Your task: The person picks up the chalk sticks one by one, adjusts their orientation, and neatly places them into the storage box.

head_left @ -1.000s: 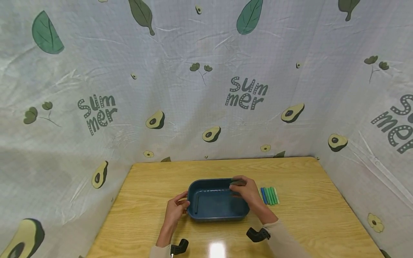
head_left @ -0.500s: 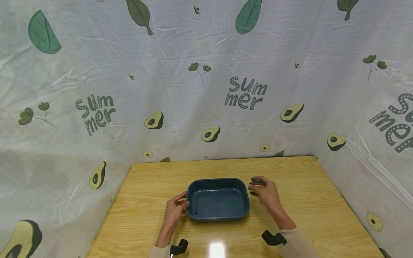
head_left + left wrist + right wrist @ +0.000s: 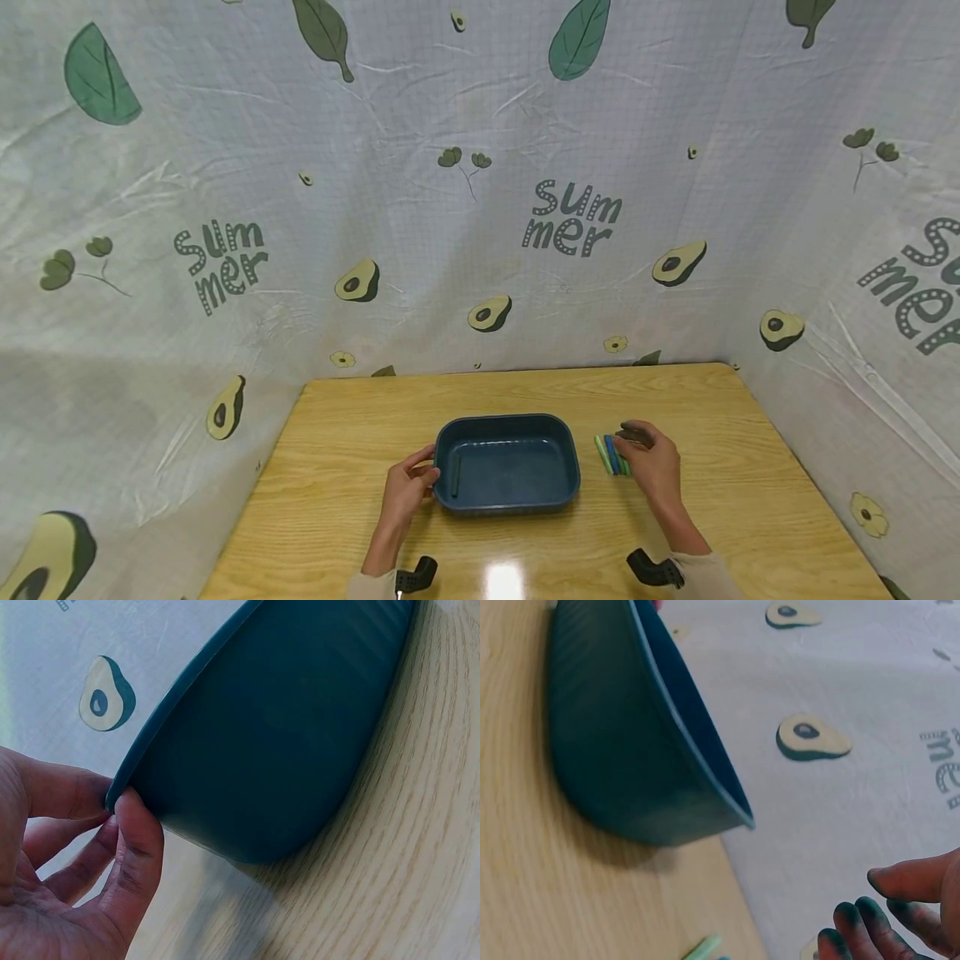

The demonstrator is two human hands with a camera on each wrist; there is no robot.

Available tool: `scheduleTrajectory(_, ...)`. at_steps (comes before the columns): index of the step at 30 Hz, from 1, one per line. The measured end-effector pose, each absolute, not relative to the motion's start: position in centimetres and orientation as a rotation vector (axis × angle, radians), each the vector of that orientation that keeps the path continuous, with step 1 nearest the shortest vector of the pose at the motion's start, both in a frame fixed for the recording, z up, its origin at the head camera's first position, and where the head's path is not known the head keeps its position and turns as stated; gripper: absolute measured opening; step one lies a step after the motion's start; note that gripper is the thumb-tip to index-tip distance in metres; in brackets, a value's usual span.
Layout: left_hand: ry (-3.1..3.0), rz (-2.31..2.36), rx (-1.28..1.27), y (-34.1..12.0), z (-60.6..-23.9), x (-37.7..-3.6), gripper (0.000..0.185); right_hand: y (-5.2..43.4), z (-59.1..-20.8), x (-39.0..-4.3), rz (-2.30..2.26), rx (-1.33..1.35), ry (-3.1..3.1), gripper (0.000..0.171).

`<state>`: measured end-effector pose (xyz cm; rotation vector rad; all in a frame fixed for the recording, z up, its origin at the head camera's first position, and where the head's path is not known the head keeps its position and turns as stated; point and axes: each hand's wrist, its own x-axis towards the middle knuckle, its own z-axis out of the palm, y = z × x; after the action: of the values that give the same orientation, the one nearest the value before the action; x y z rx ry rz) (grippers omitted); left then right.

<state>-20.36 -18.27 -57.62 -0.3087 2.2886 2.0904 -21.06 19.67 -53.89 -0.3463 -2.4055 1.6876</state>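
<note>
A dark blue rectangular tray [image 3: 510,505] stands on the table, with a thin dark stick [image 3: 456,475] lying along the left inside. My left hand [image 3: 405,492] pinches the tray's left rim between thumb and fingers; the left wrist view shows this grip closely. To the right of the tray lies a row of coloured sticks that look like chalk, among them a light green stick [image 3: 603,456] and a blue stick [image 3: 611,456]. Over the row's right part is my right hand [image 3: 656,467], hiding some sticks. In the right wrist view its dark-stained fingers are loosely bent, thumb apart, holding nothing.
The wooden table [image 3: 360,408] meets a pale printed cloth [image 3: 420,250] at its back and sides. Black wrist cameras sit on both forearms, the right camera [image 3: 654,568] near the front of the table.
My right hand has moved right, from over the tray's right end to above the chalk sticks. The left hand keeps its hold on the tray rim, and the tray stays in place.
</note>
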Motion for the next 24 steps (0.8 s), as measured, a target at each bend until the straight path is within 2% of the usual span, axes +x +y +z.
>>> scheduleTrajectory(10,2.258,2.093,-0.282,-18.0,-55.8,-19.7,0.045,21.0,-55.1,-20.0,1.612,-0.439,-2.33,0.036)
scheduleTrajectory(24,2.28,2.104,-0.303,-18.2,-57.7,-20.2,0.046,21.7,-57.5,-19.9,1.491,-0.594,-2.256,0.036)
